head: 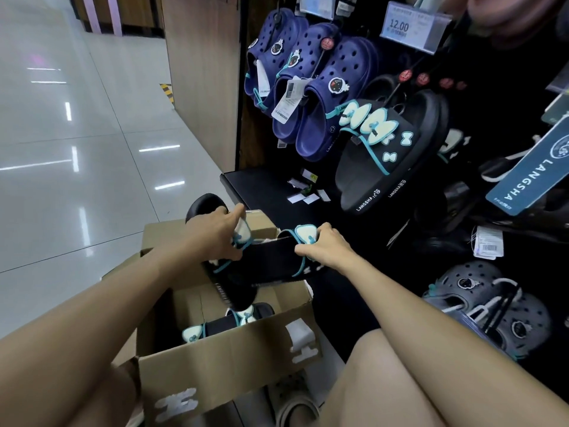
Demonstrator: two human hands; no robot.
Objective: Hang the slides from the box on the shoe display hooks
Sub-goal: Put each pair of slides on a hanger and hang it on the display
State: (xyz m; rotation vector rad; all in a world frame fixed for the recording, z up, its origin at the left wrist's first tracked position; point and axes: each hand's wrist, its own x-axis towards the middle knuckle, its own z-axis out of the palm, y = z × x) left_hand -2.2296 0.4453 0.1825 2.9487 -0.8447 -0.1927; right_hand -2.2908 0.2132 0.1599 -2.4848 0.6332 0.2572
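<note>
Over the open cardboard box (234, 362) I hold a pair of black slides (271, 263) with pale bows and teal trim. My left hand (215, 235) grips the left slide at its bow strap. My right hand (326, 248) pinches the strap of the right slide beside its bow. More slides of the same kind (237, 322) lie inside the box. A matching black pair (391, 149) hangs on the dark display rack (492, 87) to the right.
Navy clogs (311, 87) hang at the rack's upper left, under a price tag reading 12.00 (409, 26). Grey clogs (492, 309) hang low on the right. A black base shelf (261, 183) holds loose paper tags. Shiny tiled floor (77, 134) spreads to the left. My knee (415, 380) is at lower right.
</note>
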